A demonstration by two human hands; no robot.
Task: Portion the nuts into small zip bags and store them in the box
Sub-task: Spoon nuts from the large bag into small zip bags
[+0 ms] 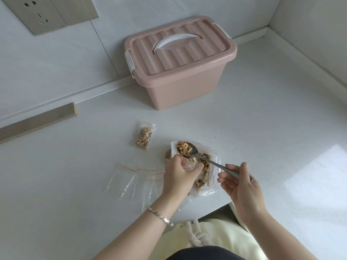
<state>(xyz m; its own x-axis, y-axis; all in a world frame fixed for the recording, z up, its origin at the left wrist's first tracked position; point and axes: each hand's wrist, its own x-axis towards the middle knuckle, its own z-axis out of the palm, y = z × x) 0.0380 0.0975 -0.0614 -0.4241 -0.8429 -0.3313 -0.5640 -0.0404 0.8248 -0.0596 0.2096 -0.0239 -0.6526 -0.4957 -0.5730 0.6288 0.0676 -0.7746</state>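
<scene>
My right hand (242, 182) grips the handle of a metal spoon (195, 153) heaped with chopped nuts. Its bowl hovers at the mouth of a small clear zip bag (188, 165) that my left hand (178, 175) pinches open. Under both lies a large clear bag of nuts (205, 175). A filled small zip bag (144, 136) lies flat to the upper left. Several empty zip bags (122, 182) with red strips lie left of my left hand. The pink storage box (180, 61) stands at the back with its lid on.
The white counter's front edge (212, 212) runs just under my wrists. Walls enclose the counter at the back and right. A wall socket (37, 14) is at the upper left, and a metal strip (37, 121) lies along the left backsplash.
</scene>
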